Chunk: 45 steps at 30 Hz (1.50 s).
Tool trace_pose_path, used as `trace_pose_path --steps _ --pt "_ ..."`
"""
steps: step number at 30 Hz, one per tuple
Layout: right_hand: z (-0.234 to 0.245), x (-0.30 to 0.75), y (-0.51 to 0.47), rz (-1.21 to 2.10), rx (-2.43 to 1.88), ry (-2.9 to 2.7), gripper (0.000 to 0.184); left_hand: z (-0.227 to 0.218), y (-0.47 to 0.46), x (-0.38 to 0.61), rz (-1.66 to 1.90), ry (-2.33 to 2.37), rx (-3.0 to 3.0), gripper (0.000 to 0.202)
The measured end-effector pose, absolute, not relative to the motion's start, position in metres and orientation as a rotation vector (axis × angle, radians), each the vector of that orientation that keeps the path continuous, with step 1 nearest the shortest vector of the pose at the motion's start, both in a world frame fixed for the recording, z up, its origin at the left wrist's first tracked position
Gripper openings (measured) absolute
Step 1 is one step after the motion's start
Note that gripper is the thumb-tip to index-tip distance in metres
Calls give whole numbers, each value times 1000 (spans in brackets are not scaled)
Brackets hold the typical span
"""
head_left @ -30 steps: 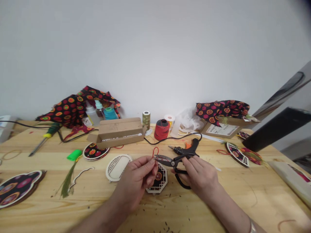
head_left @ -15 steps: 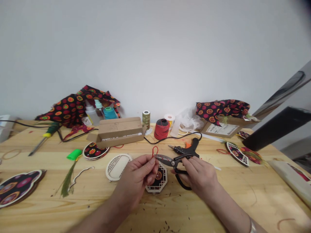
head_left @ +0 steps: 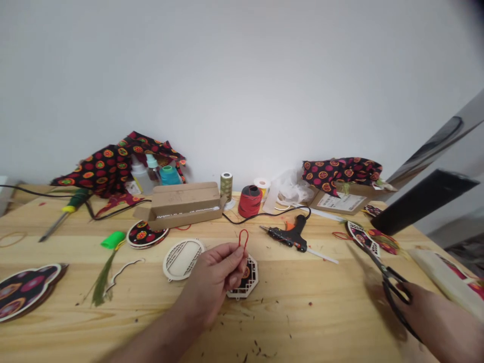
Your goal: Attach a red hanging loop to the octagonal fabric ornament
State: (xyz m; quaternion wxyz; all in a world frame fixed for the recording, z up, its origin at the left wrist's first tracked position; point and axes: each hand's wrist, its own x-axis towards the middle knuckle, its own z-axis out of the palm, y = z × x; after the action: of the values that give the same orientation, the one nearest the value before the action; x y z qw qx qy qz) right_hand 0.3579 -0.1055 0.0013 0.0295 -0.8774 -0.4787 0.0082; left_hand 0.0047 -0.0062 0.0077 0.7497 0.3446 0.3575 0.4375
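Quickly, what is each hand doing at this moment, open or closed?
Left hand: closed, pinching a red cord loop.
Right hand: closed, holding black-handled scissors.

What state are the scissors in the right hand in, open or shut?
Shut, it seems: the blades of the scissors lie together as one narrow point, though blur softens them, with the right hand at the handles.

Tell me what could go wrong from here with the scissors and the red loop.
The scissors in the right hand point toward the patterned fan-shaped piece, so the blades might nick it. The red loop pinched in the left hand could slip and drop onto the octagonal piece below.
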Motion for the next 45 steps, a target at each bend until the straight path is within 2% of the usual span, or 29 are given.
trace_pose_path --steps 3,7,14,17,20,22,24,27,34,37,39,42,45 --pt "1 372 -110 208 -2880 -1431 36 7 -7 6 946 800 788 19" --pt "3 372 -101 238 -2842 -1553 28 8 -8 6 934 840 888 21" --pt "22 352 -74 26 -2917 -1596 34 9 -9 5 917 861 944 23" --pt "31 327 -62 -138 -2709 -1694 31 11 -8 6 931 859 930 25" --pt "26 292 -47 -380 -2046 -2003 23 12 -7 5 946 865 914 25" --pt "18 271 -36 -482 -1834 -2161 14 11 -7 5 946 866 908 25" --pt "11 257 -26 -577 -1825 -2252 7 11 -7 4 939 856 907 25" --pt "5 252 -16 -647 -1904 -2272 9 11 -7 5 940 850 908 25" --pt "10 270 -5 -611 -1985 -2180 8 12 -6 5 937 870 903 25" --pt "20 253 -3 -258 -1887 -2087 10 11 -7 4 925 863 921 26" --pt "24 229 -4 331 -1677 -1928 9 10 -8 4 911 862 930 26" --pt "22 190 -5 1223 -1321 -1601 31 10 -9 6 872 838 913 25" --pt "11 168 -4 1768 -961 -1280 43 12 -10 7 819 807 899 29"
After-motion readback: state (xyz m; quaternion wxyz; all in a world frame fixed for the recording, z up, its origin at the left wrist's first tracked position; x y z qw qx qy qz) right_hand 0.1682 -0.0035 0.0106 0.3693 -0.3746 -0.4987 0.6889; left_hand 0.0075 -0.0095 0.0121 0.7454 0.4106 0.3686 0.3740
